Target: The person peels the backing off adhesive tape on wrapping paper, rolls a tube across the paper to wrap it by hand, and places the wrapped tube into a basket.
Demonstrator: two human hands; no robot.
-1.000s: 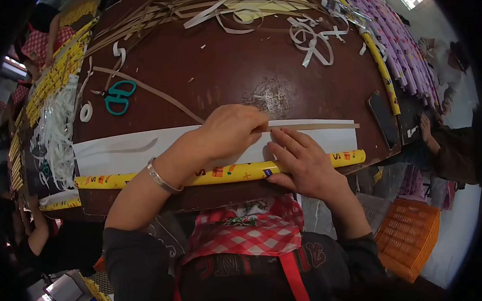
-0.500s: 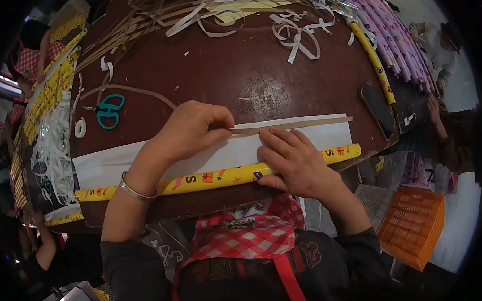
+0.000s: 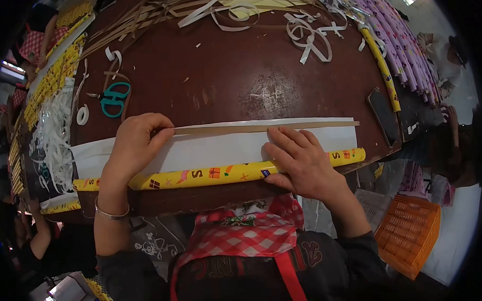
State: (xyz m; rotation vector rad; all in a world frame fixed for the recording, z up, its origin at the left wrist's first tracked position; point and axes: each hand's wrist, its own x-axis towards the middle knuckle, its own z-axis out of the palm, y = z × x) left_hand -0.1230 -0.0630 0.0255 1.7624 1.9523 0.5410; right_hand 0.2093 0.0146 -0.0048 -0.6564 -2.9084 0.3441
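Observation:
A roll of yellow printed wrapping paper (image 3: 199, 176) lies along the table's front edge, its white underside (image 3: 209, 149) spread flat behind it. Along the sheet's far edge runs a narrow tan tape strip (image 3: 224, 129), jutting slightly past the right end. My left hand (image 3: 139, 143) pinches this strip between thumb and fingers toward the left part of the sheet. Fingers extended, my right hand (image 3: 305, 161) rests flat on the paper; its fingertips touch the strip and its thumb lies on the roll.
Teal-handled scissors (image 3: 115, 99) and a small white tape ring (image 3: 82, 114) lie at left. A phone (image 3: 382, 116) is at right. Tan and white strips (image 3: 157, 18) heap at the back. Purple rolls (image 3: 391, 44) stack at far right, with an orange basket (image 3: 409, 235) below. Other people work on both sides.
My left hand has slid left along the sheet's far edge, and more of the tan strip now lies straight on the paper. My right hand stays nearly in place.

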